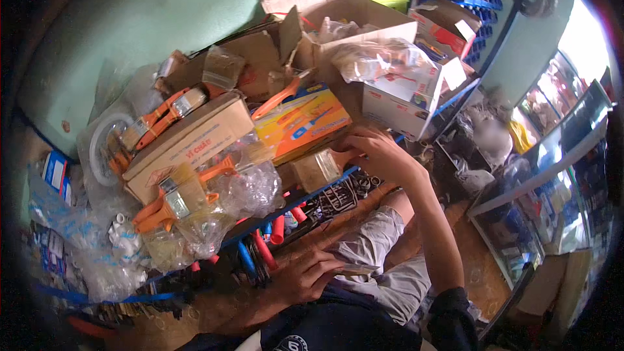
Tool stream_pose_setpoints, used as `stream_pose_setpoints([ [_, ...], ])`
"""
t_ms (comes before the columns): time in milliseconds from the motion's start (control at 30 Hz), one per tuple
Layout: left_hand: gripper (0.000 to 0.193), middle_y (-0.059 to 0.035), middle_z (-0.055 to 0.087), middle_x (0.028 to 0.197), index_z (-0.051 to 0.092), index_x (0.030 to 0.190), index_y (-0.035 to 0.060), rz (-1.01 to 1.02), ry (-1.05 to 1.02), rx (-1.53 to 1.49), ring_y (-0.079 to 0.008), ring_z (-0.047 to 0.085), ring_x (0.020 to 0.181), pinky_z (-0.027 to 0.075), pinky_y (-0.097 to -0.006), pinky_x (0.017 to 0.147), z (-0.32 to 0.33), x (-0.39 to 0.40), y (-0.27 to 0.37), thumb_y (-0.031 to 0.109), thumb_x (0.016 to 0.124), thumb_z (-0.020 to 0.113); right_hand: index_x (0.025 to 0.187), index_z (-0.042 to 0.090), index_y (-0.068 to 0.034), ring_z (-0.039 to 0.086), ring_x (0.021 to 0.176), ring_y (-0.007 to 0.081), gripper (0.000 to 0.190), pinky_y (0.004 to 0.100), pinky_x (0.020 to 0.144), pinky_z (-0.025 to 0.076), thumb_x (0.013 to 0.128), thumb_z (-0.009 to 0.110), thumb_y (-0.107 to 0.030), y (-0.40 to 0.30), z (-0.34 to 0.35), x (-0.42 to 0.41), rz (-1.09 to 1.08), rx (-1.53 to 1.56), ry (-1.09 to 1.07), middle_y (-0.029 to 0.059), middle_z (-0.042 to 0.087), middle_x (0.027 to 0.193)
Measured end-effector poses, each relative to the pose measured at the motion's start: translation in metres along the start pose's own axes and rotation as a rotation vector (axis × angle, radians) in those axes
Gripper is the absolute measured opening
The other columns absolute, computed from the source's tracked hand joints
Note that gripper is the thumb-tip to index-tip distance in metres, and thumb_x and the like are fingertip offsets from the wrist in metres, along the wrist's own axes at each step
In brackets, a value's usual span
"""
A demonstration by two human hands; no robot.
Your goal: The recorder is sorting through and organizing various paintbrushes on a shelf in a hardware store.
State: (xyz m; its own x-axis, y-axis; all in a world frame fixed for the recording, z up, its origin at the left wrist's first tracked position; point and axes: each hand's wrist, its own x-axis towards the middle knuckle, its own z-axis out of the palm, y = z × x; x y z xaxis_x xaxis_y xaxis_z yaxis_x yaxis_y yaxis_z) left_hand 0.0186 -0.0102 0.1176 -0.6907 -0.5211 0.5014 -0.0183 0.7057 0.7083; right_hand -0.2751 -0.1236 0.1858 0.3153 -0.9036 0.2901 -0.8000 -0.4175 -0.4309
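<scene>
My right hand (382, 156) is at the front edge of the shelf, its fingers closed around the handle end of a wide paintbrush (317, 170). The brush's pale bristle end is wrapped in clear plastic and points left. Lower down, my left hand (312, 273) is in front of my lap and pinches a thin flat item (358, 269); what it is cannot be made out. Behind the right hand lies an orange and yellow printed box (304, 122). Orange-handled paintbrushes (168, 209) lie among clear plastic bags (251, 187) to the left.
A long cardboard carton (190, 148) carries more orange-handled brushes (170, 112). Open boxes, one large cardboard (368, 17) and one white (397, 102), stand at the back and right. The shelf's blue edge (292, 207) runs above red tubes (278, 229). At right is a glass display case (526, 204).
</scene>
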Motion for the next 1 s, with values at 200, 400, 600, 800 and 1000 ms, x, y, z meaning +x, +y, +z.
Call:
stream_pose_setpoints([
  [200,0.024,-0.0099,0.066,0.108,0.063,0.117,0.0025,-0.097,-0.006,0.041,-0.0251,0.067,0.096,0.055,-0.035,0.084,-0.006,-0.016,0.004,0.009,0.094,0.067,0.124,0.066,-0.012,0.054,0.123,0.0345,0.038,0.0482,0.105,0.042,0.086,0.066,-0.012,-0.02,-0.023,0.002,0.008,-0.049,-0.066,0.0124,0.062,0.122],
  [400,0.036,-0.0113,0.066,0.112,0.044,0.135,0.0062,-0.876,0.35,-1.415,-0.0162,0.065,0.079,0.051,-0.0292,0.062,0.005,-0.058,-0.014,0.03,0.109,0.045,0.129,0.061,-0.009,0.066,0.092,0.0428,0.037,0.051,0.084,0.053,0.092,0.058,-0.013,-0.07,-0.017,0.092,0.082,-0.083,0.116,0.0237,0.068,0.097],
  [600,0.044,-0.011,0.06,0.104,0.042,0.129,0.0072,-0.826,0.394,-1.355,-0.0122,0.044,0.047,0.032,-0.0229,0.041,-0.034,-0.03,0.021,0.046,0.108,0.04,0.122,0.064,-0.013,0.068,0.078,0.0409,0.029,0.0501,0.07,0.054,0.093,0.058,-0.013,-0.055,0.01,0.133,0.051,-0.126,0.129,0.0225,0.069,0.082],
  [800,0.042,-0.0039,0.051,0.089,0.05,0.117,0.0068,-0.747,0.484,-1.487,-0.0082,0.041,0.057,0.034,-0.0245,0.05,-0.039,-0.037,0.02,0.046,0.108,0.041,0.111,0.063,-0.005,0.07,0.077,0.0359,0.021,0.0422,0.067,0.053,0.09,0.063,-0.005,-0.082,-0.006,0.057,-0.03,0.096,0.43,0.0183,0.069,0.085],
  [1000,0.036,-0.006,0.058,0.102,0.051,0.132,0.0057,-0.744,0.441,-1.293,-0.0123,0.051,0.072,0.044,-0.0253,0.058,-0.027,-0.003,0.025,0.033,0.109,0.044,0.116,0.062,0.0,0.066,0.102,0.0337,0.031,0.0399,0.09,0.051,0.088,0.071,-0.005,-0.133,0.04,-0.075,0.031,0.37,0.624,0.016,0.067,0.106],
])
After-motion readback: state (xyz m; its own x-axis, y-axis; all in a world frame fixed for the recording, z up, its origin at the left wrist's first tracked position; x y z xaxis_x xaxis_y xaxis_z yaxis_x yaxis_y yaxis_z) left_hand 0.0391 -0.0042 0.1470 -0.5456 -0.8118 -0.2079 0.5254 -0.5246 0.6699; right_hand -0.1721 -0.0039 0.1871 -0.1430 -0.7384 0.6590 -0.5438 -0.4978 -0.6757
